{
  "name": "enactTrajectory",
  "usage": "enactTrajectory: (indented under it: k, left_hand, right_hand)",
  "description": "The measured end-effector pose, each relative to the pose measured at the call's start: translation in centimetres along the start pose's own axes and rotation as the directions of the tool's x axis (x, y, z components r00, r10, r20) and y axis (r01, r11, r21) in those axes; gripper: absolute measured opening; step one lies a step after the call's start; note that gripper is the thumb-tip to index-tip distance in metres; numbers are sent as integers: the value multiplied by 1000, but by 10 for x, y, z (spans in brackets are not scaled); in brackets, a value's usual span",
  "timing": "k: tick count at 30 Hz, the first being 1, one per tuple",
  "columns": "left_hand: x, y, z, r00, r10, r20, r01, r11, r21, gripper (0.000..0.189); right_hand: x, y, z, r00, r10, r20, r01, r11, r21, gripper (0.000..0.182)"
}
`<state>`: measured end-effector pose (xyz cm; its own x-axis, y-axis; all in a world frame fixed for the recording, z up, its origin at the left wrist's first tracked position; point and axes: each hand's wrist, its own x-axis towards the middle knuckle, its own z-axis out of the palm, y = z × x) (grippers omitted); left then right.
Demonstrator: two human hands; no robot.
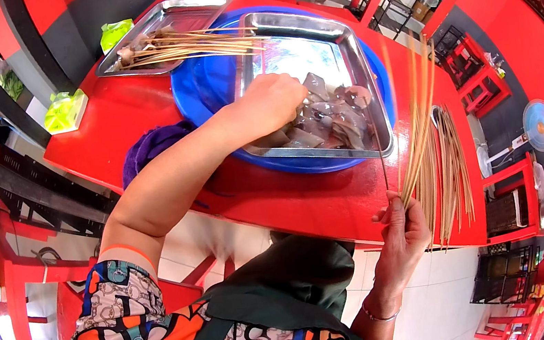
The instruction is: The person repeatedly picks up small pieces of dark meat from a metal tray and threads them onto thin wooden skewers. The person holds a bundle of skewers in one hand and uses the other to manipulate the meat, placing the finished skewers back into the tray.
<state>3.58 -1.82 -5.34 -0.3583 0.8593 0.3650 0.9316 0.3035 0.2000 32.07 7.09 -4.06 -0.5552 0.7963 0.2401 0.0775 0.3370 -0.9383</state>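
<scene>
My left hand point(275, 101) is over the metal tray point(382, 107), its fingers curled down at the edge of a pile of raw, glossy grey-brown meat pieces point(330, 120), perhaps squid. Whether it grips a piece is hidden. At the table's near right edge, my right hand point(405, 227) is closed around the lower ends of a bundle of thin bamboo skewers point(421, 138), which fan upward. One darker skewer point(383, 164) stands apart by its fingertips. A second metal tray point(171, 9), at the back left, bears skewered pieces point(128, 54), with the sticks pointing right over the first tray's rim.
Under the tray is a round blue plastic basin or lid point(194, 97). More loose skewers point(451, 165) lie on the red table point(102, 110) at the right. A purple cloth point(151, 148) and green-wrapped tissue packs point(66, 111) are at the left. A fan point(540, 126) stands at the far right.
</scene>
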Motion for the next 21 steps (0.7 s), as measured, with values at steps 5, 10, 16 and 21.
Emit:
enactTrajectory:
  k: [5,10,16,21]
  left_hand:
    - [9,0,-19,964,-257,62,240,755,-610,18]
    - [8,-7,-16,925,-355,137,202,154,-967,16]
    - [9,0,-23,918,-373,134,123,-52,-991,18]
    - [8,1,-24,918,-393,48,75,55,-996,19]
  right_hand:
    - [-3,11,0,994,-97,-54,95,995,-38,16]
    - [-6,11,1,996,-81,-37,74,984,-161,21]
    - [-5,15,2,994,-108,11,108,963,-247,22]
    - [-4,10,8,995,-102,19,104,966,-235,18]
